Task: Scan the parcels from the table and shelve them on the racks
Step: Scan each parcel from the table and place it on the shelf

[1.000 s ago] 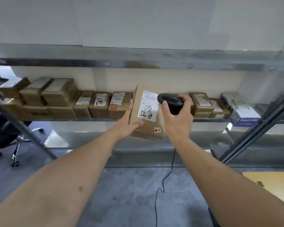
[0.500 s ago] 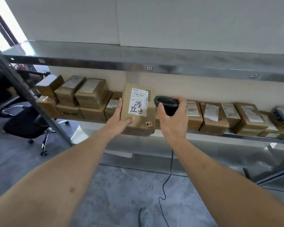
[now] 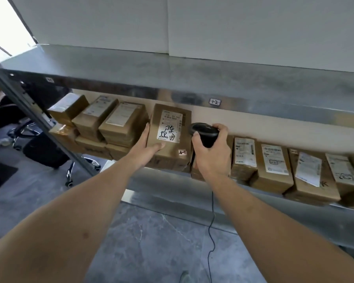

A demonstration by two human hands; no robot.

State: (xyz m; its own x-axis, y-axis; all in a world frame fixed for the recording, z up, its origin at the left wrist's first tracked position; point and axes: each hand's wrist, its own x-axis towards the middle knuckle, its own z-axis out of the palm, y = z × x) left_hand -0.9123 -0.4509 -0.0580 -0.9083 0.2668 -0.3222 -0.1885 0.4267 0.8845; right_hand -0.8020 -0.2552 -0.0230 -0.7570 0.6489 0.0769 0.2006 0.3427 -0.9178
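A brown cardboard parcel (image 3: pixel 178 146) with a white label and black handwriting stands tilted at the front of the metal rack shelf (image 3: pixel 243 186). My left hand (image 3: pixel 145 146) holds its left side, fingers along the edge and thumb across the front. My right hand (image 3: pixel 212 154) grips a black corded barcode scanner (image 3: pixel 205 133) just right of the parcel, its head level with the label.
Stacked brown parcels (image 3: pixel 108 123) fill the shelf to the left, a row of labelled parcels (image 3: pixel 274 166) to the right. An upper shelf (image 3: pixel 172 78) overhangs. A slanted rack post (image 3: pixel 29 111) and an office chair (image 3: pixel 45 148) stand left. The scanner cable (image 3: pixel 212 231) hangs to the grey floor.
The parcel has moved up and in toward the shelf between the two groups of boxes, both hands moving with it. My view has shifted closer and to the left.
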